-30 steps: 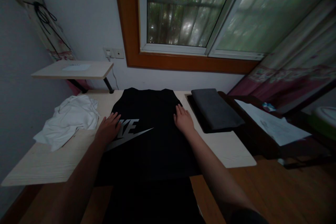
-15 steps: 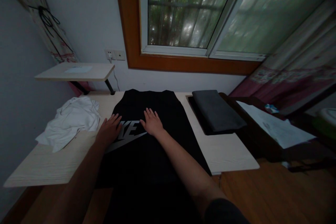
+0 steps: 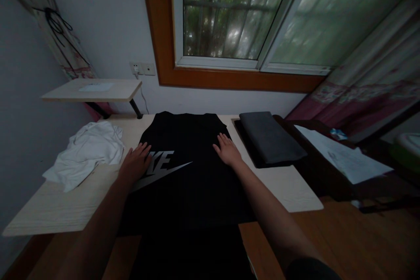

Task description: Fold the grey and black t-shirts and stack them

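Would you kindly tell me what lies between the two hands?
In the head view, the black garment fills the stretch between the left hand and right hand, with its printed letters and swoosh showing beside the left.

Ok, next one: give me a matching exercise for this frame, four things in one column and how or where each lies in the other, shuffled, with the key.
Things:
1. white cloth
2. left hand
3. shirt
4. grey cloth

How or where:
A. spread out mid-table
B. folded, on the right side of the table
C. crumpled, on the left side of the table
D. flat at the left end of the pale print

Right pairs: 1-C, 2-D, 3-A, 4-B
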A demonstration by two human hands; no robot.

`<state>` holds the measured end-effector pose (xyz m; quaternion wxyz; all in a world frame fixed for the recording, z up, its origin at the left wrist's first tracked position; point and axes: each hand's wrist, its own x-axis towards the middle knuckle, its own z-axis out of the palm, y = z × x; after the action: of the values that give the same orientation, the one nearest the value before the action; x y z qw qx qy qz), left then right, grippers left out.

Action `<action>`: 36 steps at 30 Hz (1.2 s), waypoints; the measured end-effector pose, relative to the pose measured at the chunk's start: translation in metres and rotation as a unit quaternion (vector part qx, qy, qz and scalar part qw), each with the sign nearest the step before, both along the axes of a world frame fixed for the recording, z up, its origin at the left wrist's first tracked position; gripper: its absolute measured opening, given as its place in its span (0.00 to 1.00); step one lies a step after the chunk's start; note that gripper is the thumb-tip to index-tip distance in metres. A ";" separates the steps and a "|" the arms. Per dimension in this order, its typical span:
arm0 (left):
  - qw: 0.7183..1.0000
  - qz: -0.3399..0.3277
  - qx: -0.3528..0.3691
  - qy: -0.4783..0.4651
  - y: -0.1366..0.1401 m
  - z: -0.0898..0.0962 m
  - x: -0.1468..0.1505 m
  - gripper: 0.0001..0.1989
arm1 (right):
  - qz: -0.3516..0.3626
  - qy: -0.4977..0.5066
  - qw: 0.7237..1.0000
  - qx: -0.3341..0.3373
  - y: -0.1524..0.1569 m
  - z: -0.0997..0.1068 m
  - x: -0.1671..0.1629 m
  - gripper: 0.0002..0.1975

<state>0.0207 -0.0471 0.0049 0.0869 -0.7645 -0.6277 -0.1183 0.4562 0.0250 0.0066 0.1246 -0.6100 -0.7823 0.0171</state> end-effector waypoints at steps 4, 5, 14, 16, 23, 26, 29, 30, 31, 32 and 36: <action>1.000 0.000 0.007 0.001 -0.003 0.001 0.003 0.27 | 0.019 -0.006 1.000 0.016 -0.003 -0.002 0.029 0.33; 1.000 0.002 0.008 0.003 -0.004 0.002 0.006 0.27 | 0.024 -0.006 1.000 0.018 -0.004 -0.003 0.032 0.32; 0.993 -0.110 -0.033 -0.002 0.007 0.034 0.101 0.29 | 0.023 -0.016 0.999 0.020 -0.003 -0.007 0.030 0.32; 0.989 -0.145 -0.034 -0.006 0.011 0.034 0.131 0.30 | 0.024 -0.019 0.999 0.021 -0.003 -0.007 0.031 0.32; 0.986 -0.155 -0.052 -0.031 0.030 0.015 0.172 0.30 | 0.027 -0.021 0.999 0.021 -0.004 -0.006 0.032 0.32; 0.989 -0.136 -0.054 -0.027 0.038 0.010 0.154 0.30 | 0.031 -0.015 0.999 0.022 -0.003 -0.006 0.032 0.31; 0.992 -0.111 -0.050 -0.021 0.040 0.008 0.124 0.31 | 0.030 -0.013 0.999 0.024 -0.003 -0.006 0.033 0.32; 0.993 -0.102 -0.048 -0.019 0.040 0.008 0.114 0.31 | 0.031 -0.013 0.999 0.022 -0.003 -0.007 0.033 0.32; 0.995 -0.088 -0.044 -0.016 0.040 0.008 0.103 0.30 | 0.031 -0.014 0.999 0.021 -0.003 -0.007 0.033 0.32; 0.996 -0.077 -0.045 -0.009 0.039 0.009 0.092 0.31 | 0.031 -0.015 0.999 0.018 -0.003 -0.007 0.033 0.32; 0.998 -0.014 -0.054 0.024 0.037 0.010 0.048 0.31 | 0.026 -0.013 1.000 0.010 -0.004 -0.007 0.032 0.33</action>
<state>0.0686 -0.0097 0.0149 0.0585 -0.7791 -0.6206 -0.0672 0.4886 0.0212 0.0000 0.1203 -0.5881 -0.7997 0.0046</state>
